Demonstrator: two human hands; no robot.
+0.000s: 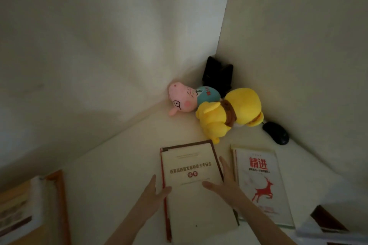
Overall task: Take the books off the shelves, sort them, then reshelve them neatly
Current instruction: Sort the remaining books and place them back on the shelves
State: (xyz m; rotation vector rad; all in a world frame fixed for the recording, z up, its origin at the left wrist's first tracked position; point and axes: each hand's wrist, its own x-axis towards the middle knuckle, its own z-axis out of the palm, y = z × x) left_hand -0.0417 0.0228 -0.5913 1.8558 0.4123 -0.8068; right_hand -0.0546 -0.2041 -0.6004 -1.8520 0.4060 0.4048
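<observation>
A cream book with a brown-red border [191, 167] lies flat on the white surface [119, 165] in a wall corner. My left hand [154, 193] touches its left edge with straight fingers, the thumb lying on the cover. My right hand [224, 181] rests flat on the book's right side, fingers stretched along the edge. Just to the right lies a white book with red characters and a red deer [260, 183], apparently on top of another book.
A pink plush pig [185, 99] and a yellow plush toy [229, 113] lie in the corner before a black object [218, 73]. A black mouse [275, 132] sits at right. More books [22, 207] lie at the lower left and a dark-edged one [328, 223] lower right.
</observation>
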